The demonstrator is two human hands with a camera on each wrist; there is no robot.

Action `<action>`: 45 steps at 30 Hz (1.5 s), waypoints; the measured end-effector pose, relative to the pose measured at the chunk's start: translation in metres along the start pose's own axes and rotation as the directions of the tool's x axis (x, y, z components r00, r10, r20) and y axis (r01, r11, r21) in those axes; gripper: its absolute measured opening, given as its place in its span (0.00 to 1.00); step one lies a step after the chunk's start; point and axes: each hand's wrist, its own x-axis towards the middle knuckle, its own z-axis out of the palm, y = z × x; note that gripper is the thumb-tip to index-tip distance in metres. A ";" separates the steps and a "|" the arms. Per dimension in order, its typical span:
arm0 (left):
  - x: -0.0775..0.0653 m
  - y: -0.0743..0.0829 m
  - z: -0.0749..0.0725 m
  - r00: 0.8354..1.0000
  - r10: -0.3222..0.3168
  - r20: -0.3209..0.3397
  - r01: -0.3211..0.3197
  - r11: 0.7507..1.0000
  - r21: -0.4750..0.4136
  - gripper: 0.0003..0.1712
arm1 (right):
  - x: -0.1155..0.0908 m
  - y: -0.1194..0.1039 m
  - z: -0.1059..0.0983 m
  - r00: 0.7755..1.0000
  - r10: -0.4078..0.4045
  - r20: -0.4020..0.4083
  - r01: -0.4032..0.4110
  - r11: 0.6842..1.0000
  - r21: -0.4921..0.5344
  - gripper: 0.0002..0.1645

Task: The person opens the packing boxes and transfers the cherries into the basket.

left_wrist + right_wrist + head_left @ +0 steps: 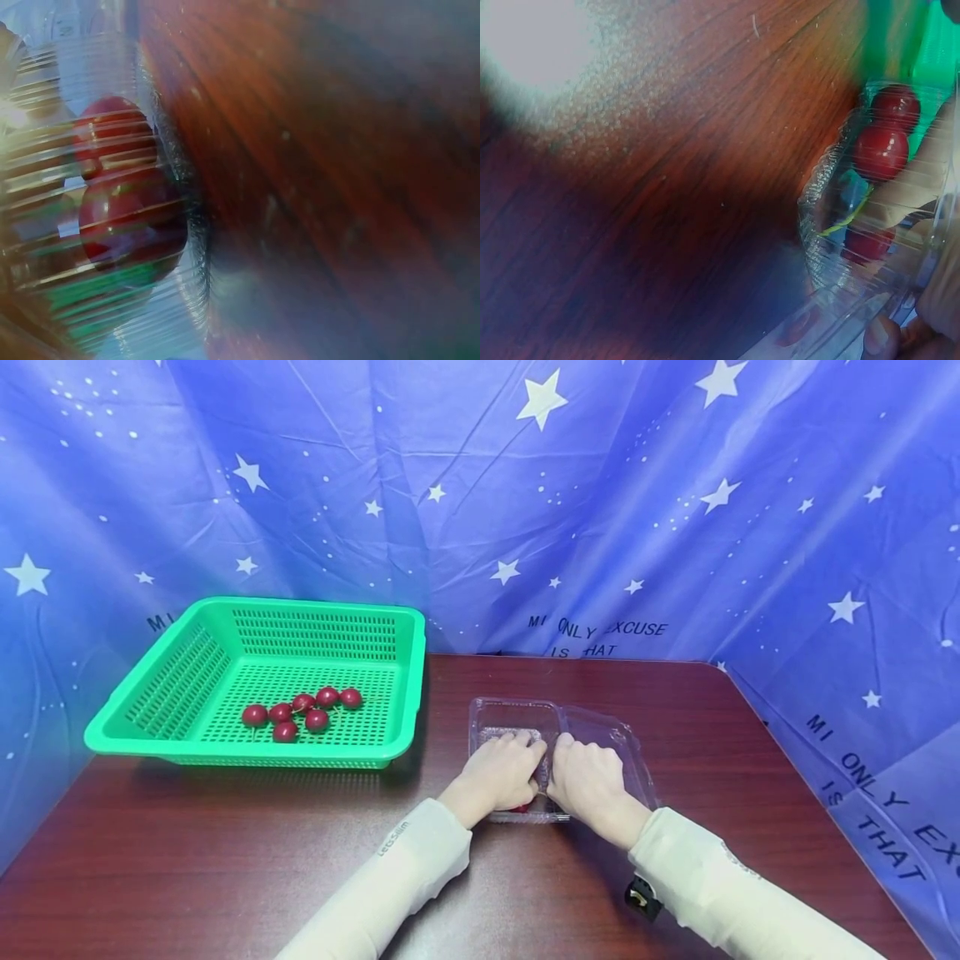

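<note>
A clear plastic clamshell box (517,703) stands on the table with its lid (611,727) folded out to the right. My left hand (501,770) reaches down into the box, and its fingers (904,199) hold a red cherry (868,241) with a yellow-green stem. Two more cherries (881,152) lie beside it, seen through the ribbed wall. In the left wrist view, cherries (133,217) show blurred behind the same plastic. My right hand (592,777) grips the box's right edge, where box and lid meet; its fingertips partly show in the right wrist view.
A green slotted basket (255,749) stands at the back left, with several red cherries (317,720) on its floor. The dark red wooden table (712,735) extends around the box. Behind it hangs a blue cloth (465,460) with white stars.
</note>
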 end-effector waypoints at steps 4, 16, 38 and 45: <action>-0.001 0.001 -0.001 1.000 0.006 -0.002 -0.006 1.000 0.008 0.24 | 0.000 0.001 -0.001 1.000 0.003 0.013 -0.003 1.000 0.001 0.18; -0.002 0.002 -0.003 1.000 0.000 -0.023 0.001 0.999 0.054 0.24 | 0.001 0.002 -0.002 0.998 0.021 0.057 -0.022 1.000 0.016 0.20; 0.002 -0.006 -0.023 1.000 -0.007 -0.027 0.009 0.996 0.092 0.21 | 0.003 0.000 -0.002 0.998 0.005 0.059 -0.004 1.000 -0.017 0.18; 0.003 -0.014 -0.037 0.997 -0.014 -0.071 0.021 0.994 0.107 0.20 | 0.001 0.000 -0.002 0.999 -0.008 0.039 0.009 1.000 -0.016 0.16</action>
